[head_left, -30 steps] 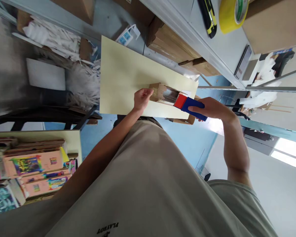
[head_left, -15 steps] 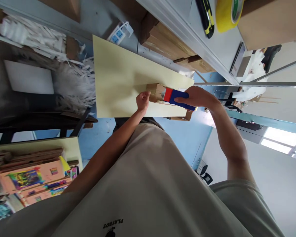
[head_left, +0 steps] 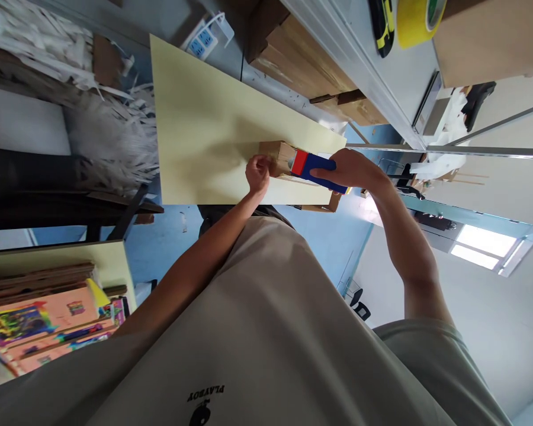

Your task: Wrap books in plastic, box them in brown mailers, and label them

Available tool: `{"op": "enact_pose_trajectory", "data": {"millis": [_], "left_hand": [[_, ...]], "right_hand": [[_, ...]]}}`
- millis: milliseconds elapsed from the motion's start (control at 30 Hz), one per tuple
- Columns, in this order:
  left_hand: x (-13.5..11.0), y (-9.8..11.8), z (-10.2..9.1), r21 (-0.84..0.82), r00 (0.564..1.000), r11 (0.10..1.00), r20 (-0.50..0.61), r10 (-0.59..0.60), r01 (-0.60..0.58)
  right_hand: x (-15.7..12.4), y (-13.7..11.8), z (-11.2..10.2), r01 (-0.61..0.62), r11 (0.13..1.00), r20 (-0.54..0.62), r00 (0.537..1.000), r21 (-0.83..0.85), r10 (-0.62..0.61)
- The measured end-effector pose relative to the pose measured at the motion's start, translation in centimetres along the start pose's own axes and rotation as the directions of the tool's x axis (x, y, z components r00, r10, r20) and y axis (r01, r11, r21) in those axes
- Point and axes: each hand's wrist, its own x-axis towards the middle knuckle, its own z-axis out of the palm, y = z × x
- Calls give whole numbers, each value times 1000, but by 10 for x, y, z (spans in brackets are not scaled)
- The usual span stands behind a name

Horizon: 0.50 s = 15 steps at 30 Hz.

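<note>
A long brown cardboard box (head_left: pixel 276 155) lies on a pale yellow tabletop (head_left: pixel 195 118). My left hand (head_left: pixel 257 173) is closed in a pinch against the box's near end. My right hand (head_left: pixel 354 169) is wrapped round a blue tape dispenser with a red head (head_left: pixel 308 164), which is pressed onto the top of the box just right of my left hand. The rest of the box is hidden under the dispenser and my right hand. My grey T-shirt fills the lower part of the view.
White shredded paper (head_left: pixel 111 142) is piled beyond the table's left edge, with a power strip (head_left: pixel 203 39) above it. Flat cardboard (head_left: pixel 302 65) is stacked under a grey shelf holding a yellow tape roll (head_left: pixel 415 21) and a black-yellow knife (head_left: pixel 382 26). Colourful flat boxes (head_left: pixel 35 319) lie at lower left.
My right hand has slid the dispenser leftward along the box until it is close to my left hand, which stayed at the box's end. The view has shifted slightly.
</note>
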Motion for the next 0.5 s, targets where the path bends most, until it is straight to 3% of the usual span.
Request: {"op": "enact_pose_trajectory", "data": {"millis": [100, 167, 233, 300, 400, 500], "left_hand": [[-1, -9, -4, 53, 971, 996, -232, -63, 77], [-8, -10, -11, 93, 974, 994, -226, -28, 50], [-20, -4, -18, 126, 989, 990, -120, 84, -69], [-32, 8, -22, 144, 977, 966, 45, 209, -213], [-39, 29, -18, 169, 917, 922, 261, 300, -350], [-27, 44, -9, 207, 862, 876, 376, 340, -436]], "right_hand": [[-3, 1, 3, -3, 1000, -15, 1000, -21, 3], [-5, 2, 6, -35, 998, -16, 999, -48, 34], [-5, 3, 9, -65, 996, -15, 998, -68, 64], [-6, 4, 12, -67, 995, -23, 998, -69, 66], [-5, 4, 17, -30, 998, -43, 999, -49, 28], [-5, 0, 21, -10, 1000, -51, 999, -22, 9]]}}
